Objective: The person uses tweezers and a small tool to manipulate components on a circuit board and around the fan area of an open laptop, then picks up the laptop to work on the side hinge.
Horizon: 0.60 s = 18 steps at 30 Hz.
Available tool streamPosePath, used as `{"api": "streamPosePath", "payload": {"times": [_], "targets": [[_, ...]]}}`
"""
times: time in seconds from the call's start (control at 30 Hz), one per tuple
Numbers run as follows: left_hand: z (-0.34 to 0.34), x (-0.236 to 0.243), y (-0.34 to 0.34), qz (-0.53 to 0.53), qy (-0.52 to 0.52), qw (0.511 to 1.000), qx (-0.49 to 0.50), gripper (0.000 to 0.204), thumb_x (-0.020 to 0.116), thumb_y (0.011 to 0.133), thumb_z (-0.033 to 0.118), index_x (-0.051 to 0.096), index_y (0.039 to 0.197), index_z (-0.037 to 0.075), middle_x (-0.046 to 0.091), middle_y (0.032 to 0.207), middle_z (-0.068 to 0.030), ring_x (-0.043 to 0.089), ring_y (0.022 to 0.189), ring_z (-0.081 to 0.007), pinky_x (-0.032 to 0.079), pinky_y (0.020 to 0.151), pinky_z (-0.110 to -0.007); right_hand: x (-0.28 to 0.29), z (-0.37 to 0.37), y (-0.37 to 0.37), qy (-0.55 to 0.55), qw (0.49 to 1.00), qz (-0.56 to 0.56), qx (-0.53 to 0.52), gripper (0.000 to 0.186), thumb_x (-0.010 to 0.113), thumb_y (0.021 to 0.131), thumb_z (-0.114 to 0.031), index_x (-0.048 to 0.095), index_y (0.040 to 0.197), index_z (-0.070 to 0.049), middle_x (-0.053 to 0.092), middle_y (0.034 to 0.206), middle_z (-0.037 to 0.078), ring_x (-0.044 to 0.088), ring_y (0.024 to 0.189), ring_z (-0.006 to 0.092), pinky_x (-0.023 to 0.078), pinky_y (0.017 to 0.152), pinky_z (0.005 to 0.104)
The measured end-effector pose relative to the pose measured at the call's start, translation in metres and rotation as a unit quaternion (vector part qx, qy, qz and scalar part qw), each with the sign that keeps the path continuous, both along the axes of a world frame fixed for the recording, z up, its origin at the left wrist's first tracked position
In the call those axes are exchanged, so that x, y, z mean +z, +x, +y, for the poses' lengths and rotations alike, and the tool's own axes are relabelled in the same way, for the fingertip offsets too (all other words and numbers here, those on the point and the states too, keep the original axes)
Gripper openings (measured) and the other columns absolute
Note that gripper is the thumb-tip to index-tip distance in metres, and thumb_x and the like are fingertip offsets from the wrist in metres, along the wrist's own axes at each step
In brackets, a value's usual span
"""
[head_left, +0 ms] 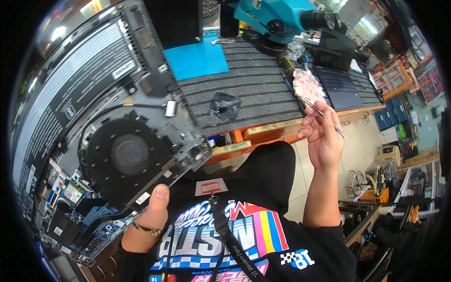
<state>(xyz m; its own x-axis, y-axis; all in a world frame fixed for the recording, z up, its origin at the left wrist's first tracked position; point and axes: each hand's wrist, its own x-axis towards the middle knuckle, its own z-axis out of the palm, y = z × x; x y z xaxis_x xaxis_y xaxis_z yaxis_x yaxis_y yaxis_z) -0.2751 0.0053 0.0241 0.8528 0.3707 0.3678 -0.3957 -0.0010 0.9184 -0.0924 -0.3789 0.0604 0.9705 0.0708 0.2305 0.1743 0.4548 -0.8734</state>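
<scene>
My left hand grips the near edge of an opened laptop base, tilted up at the left. The thumb shows on its edge; the other fingers are hidden behind. Inside the base are a long battery, a round black fan and a blue circuit board. Off to the right, my right hand is raised by the bench edge. Its fingers pinch slim metal tweezers, held slantwise. Just beyond them lies a crumpled pinkish-white cloth or tissue.
A grey striped mat covers the bench, with a small clear plastic bag and a blue sheet on it. A teal microscope stands at the back. Another laptop sits open at the right. Below the bench is a drawer edge.
</scene>
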Motion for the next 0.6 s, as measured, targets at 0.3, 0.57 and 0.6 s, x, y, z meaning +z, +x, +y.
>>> {"api": "streamPosePath", "payload": {"times": [0.3,0.57,0.6], "targets": [[0.004,-0.005,0.001,-0.045,-0.008,0.999,0.027,0.051,0.066,0.104,0.013,0.057,0.153,0.003,0.065,0.148,-0.0168,0.066,0.134,-0.0331,0.057,0.112,-0.051,-0.013,-0.078,0.003,-0.041,0.999,-0.001,-0.019,0.063,0.045,0.118,-0.045,0.051,0.153,0.006,0.065,0.143,0.023,0.069,0.112,0.0295,0.067,0.082,0.0463],[0.01,-0.004,0.006,-0.059,-0.005,0.997,0.041,0.052,0.067,0.104,0.012,0.056,0.154,0.003,0.065,0.149,-0.0168,0.066,0.134,-0.033,0.057,0.112,-0.051,-0.002,-0.108,0.002,-0.055,0.994,0.013,0.097,0.074,0.046,0.116,-0.054,0.048,0.158,0.006,0.06,0.15,0.021,0.064,0.098,0.0236,0.059,0.068,0.0372],[0.009,-0.004,0.005,-0.058,-0.003,0.997,0.04,0.052,0.067,0.104,0.012,0.056,0.154,0.003,0.065,0.149,-0.0168,0.066,0.134,-0.033,0.057,0.112,-0.051,-0.005,-0.114,0.003,-0.128,0.99,0.066,0.009,0.059,0.051,0.117,-0.043,0.054,0.151,0.006,0.066,0.142,0.02,0.062,0.083,0.018,0.054,0.058,0.0318]]}}
